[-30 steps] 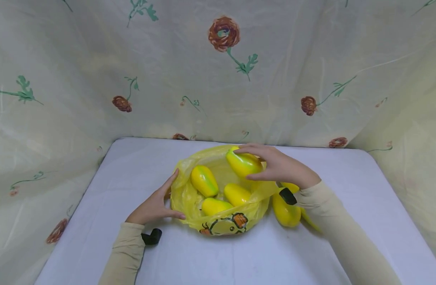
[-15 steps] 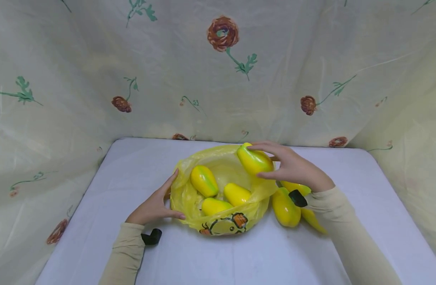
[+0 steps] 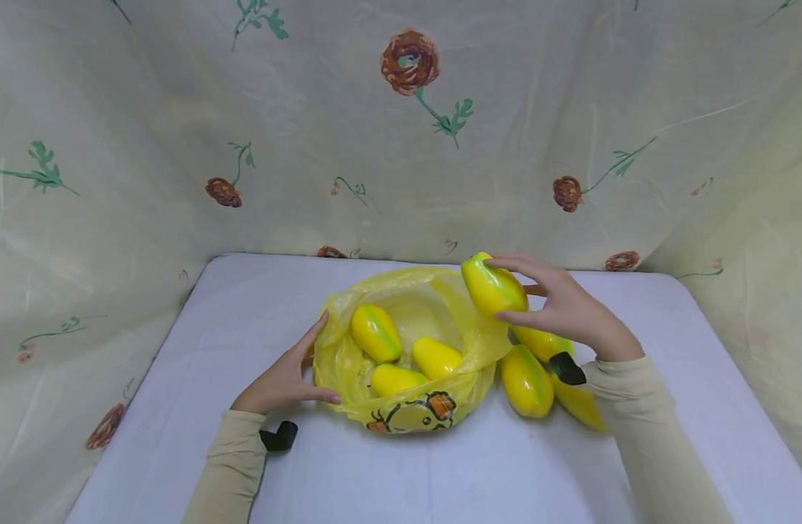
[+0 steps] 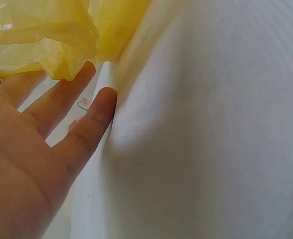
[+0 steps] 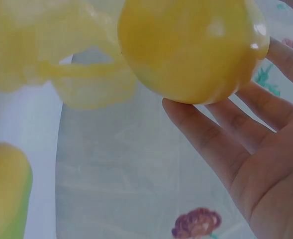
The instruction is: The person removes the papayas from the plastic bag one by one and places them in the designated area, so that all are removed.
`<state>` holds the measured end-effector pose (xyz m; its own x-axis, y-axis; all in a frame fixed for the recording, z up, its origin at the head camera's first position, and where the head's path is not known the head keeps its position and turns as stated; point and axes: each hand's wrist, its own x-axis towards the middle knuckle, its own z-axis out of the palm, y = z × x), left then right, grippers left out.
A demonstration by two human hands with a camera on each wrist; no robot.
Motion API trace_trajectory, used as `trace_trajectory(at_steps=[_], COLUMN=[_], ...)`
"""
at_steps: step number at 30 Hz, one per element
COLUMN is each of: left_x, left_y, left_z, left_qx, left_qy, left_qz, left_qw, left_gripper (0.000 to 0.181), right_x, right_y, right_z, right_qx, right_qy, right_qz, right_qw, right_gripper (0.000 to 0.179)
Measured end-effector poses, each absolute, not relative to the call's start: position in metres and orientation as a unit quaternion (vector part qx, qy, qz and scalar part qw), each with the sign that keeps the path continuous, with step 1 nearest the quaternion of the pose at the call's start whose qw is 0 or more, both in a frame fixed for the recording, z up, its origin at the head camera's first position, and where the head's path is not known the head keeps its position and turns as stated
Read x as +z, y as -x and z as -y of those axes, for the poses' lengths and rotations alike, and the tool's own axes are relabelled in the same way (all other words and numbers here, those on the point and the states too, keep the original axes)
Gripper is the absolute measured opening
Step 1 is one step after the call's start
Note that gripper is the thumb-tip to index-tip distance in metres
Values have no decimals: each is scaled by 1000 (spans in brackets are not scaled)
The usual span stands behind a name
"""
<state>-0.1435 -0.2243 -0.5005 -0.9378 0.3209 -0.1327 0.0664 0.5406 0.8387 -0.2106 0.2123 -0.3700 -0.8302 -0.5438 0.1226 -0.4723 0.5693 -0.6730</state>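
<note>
In the head view my right hand grips a glossy yellow mango with a green streak, thumb below and fingers over it. It is raised at the right rim of a yellow plastic bag with a cartoon print. Three more mangoes lie in the open bag, one of them a mango at the left. My left hand rests on the bag's left side, thumb and fingers spread. The left wrist view shows its fairly straight fingers against the plastic. The right wrist view shows the held mango from below.
Just right of the bag, three mangoes lie close together, the nearest mango almost touching it; my right wrist partly covers the others. A white cloth covers the table. Flower-patterned curtains hang behind and at both sides.
My right hand has moved right and slightly up with the mango, from over the bag's mouth to its right rim. The left hand and the other mangoes stay put.
</note>
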Motion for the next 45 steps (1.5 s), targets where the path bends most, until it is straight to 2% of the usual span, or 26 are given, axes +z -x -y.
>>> trace_trajectory(at_steps=[18, 30, 45], left_x=[-495, -498, -496], left_y=[141, 141, 141], left_z=[223, 223, 223], left_qx=[471, 472, 476], left_qy=[-111, -113, -117], left_qz=[-864, -863, -860], left_qw=[142, 141, 138], left_gripper=[138, 137, 137], right_x=[-388, -405, -424], right_y=[198, 189, 178], right_z=[-266, -298, -330], right_qx=[-393, -379, -369], right_qy=[200, 144, 120], right_qz=[-897, -914, -921], right_qw=[8, -17, -11], right_gripper=[69, 77, 78])
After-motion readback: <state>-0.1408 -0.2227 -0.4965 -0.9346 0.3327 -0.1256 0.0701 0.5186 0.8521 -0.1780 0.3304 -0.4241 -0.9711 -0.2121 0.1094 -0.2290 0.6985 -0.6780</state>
